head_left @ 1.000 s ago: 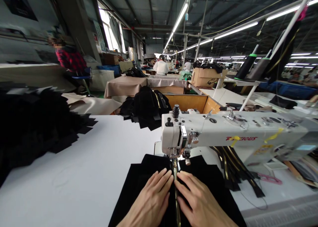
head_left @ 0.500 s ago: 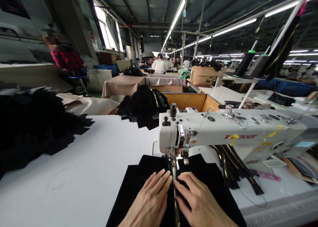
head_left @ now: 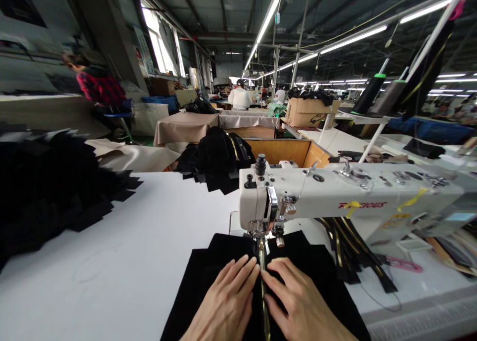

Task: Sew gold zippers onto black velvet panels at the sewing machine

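A black fabric piece (head_left: 201,276) lies flat under the needle area of a white sewing machine (head_left: 316,192). Down its middle runs a gold-toothed zipper (head_left: 265,308), its far end at the presser foot. My left hand (head_left: 229,296) rests flat on the fabric just left of the zipper, fingers stretched forward. On the other side, my right hand (head_left: 294,296) lies with fingers spread, its fingertips touching the zipper's right edge. Both hands are a little in front of the presser foot.
A large pile of black pieces (head_left: 48,187) covers the far left; another black stack (head_left: 218,157) sits behind the machine. Zipper strips (head_left: 350,246) and a pink-handled tool (head_left: 404,264) lie under the machine arm. Thread cones (head_left: 368,95) stand at right. A seated person (head_left: 99,87) is at back left.
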`<action>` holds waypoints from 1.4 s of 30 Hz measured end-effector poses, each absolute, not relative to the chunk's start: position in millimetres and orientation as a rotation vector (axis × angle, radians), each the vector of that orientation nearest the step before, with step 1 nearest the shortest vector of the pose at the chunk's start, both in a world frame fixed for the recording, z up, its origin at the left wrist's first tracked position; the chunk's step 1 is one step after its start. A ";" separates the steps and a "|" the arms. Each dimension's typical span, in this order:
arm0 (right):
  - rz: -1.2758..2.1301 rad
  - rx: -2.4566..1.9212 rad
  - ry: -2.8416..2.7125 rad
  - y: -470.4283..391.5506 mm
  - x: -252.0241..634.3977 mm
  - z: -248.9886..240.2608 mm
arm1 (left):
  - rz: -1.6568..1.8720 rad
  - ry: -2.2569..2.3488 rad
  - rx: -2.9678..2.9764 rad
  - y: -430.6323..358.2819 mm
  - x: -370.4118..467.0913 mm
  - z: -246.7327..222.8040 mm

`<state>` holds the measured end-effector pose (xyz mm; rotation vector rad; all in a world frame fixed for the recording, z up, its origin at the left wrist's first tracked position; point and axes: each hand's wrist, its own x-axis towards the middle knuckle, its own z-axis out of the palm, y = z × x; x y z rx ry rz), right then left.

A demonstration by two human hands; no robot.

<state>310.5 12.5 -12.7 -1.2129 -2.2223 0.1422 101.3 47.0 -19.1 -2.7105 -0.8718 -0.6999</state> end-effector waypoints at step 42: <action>0.017 -1.446 -2.218 68.5 303.1 -13.9 | -0.619 -0.980 -2.788 68.0 104.3 -10.3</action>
